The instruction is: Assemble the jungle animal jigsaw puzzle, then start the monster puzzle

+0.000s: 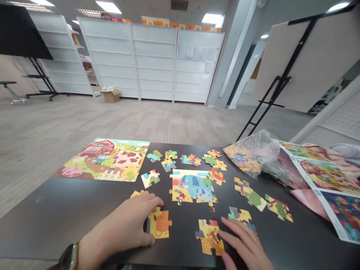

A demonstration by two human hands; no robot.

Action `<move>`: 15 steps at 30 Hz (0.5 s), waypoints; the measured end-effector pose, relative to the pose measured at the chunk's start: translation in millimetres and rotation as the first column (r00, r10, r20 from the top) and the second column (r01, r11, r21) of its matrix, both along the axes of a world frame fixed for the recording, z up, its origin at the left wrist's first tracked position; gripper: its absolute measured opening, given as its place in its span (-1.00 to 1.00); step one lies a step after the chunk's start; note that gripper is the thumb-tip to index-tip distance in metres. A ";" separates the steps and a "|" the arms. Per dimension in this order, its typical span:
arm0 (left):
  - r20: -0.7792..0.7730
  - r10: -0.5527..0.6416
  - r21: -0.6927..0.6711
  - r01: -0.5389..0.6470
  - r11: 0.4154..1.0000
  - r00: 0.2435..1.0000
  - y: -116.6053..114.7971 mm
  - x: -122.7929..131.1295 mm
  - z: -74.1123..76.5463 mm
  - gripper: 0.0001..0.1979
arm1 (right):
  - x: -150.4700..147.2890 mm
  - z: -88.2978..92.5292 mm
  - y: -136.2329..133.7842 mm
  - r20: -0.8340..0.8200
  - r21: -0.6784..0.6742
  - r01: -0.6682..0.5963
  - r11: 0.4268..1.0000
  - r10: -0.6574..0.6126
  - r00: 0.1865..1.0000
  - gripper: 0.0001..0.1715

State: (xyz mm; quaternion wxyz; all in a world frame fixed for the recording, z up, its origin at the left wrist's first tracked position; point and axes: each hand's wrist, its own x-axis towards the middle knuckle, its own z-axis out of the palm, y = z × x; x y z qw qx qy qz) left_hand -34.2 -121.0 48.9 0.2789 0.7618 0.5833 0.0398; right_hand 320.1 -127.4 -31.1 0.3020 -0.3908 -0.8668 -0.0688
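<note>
My left hand [126, 225] rests on the dark table [56, 213], its fingers curled around the edge of a yellow and orange puzzle piece [159, 224]. My right hand [244, 245] lies with its fingers stretched flat, touching a yellow and orange piece with a dog [209, 236] and lying next to a teal piece [240, 215]. A joined block of pieces showing a blue elephant [194, 186] sits just beyond both hands. Several loose pieces [253, 195] are scattered around it.
A finished farm puzzle [105, 159] lies at the table's far left. A clear plastic bag of pieces [251, 152] and printed picture sheets [329, 183] lie at the right. Beyond the table are grey floor, white shelving [153, 60] and a black easel [278, 86].
</note>
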 end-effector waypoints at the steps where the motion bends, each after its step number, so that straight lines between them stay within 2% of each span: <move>1: 0.006 0.005 -0.008 -0.005 1.000 1.000 -0.5 1.2 -0.3 -0.36 | -6.4 0.8 0.6 0.037 0.007 -0.029 1.000 0.029 0.999 -0.64; 4: 0.021 0.004 -0.010 -0.004 1.000 1.000 -2.2 3.0 0.4 -0.34 | -14.8 1.0 4.0 0.115 0.023 -0.076 0.997 0.073 0.991 -0.58; 11: 0.082 0.019 -0.027 -0.017 1.000 0.996 -3.8 4.8 -3.1 -0.30 | -10.4 7.2 3.9 0.081 -0.059 -0.096 0.994 0.100 0.992 -0.73; 13: 0.080 0.039 -0.013 -0.038 0.999 0.996 -2.3 8.9 -3.4 -0.40 | -11.5 9.4 1.5 0.079 -0.090 -0.091 0.992 0.099 0.992 -0.72; 15: 0.102 0.067 0.009 -0.069 0.998 0.993 0.1 14.5 -3.0 -0.62 | -13.3 11.0 -0.5 0.075 -0.124 -0.075 0.989 0.085 0.994 -0.72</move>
